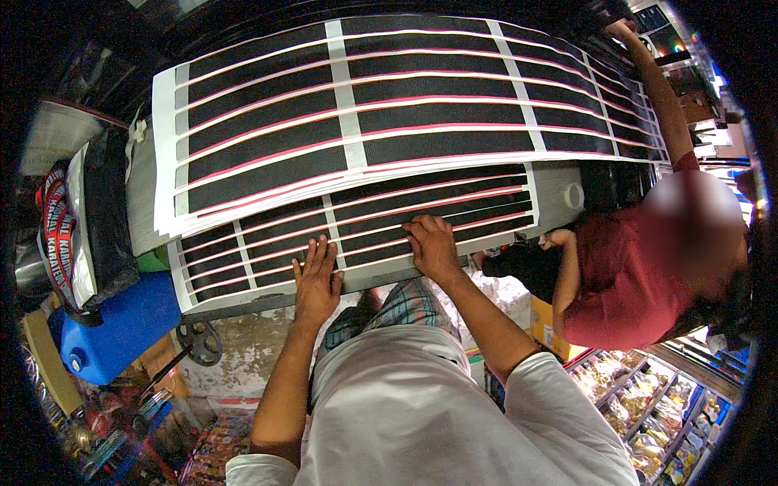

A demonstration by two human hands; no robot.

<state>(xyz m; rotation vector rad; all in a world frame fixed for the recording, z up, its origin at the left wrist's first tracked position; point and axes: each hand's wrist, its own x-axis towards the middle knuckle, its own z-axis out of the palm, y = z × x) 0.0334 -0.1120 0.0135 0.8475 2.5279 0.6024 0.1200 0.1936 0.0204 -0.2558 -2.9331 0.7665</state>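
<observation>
A printed sheet (284, 247) with black panels and thin white and red lines lies on the grey bed of a machine. My left hand (318, 279) rests palm down on its near part, fingers stretched out. On the same sheet, further right, my right hand (433, 249) has its fingers bent in and pressed together. Whatever its fingertips may grip is hidden. Beyond both hands, a larger sheet (421, 89) of the same pattern spreads over the machine, its near edge overlapping the smaller one. Another white sheet edge shows under it at the left.
A person in a red shirt (620, 283) stands at the right, one arm stretched to the machine's far end. Left are a blue plastic container (121, 328), a roll of printed ribbon (57, 235) and a black handwheel (200, 344). Racks of packets (648, 405) stand at lower right.
</observation>
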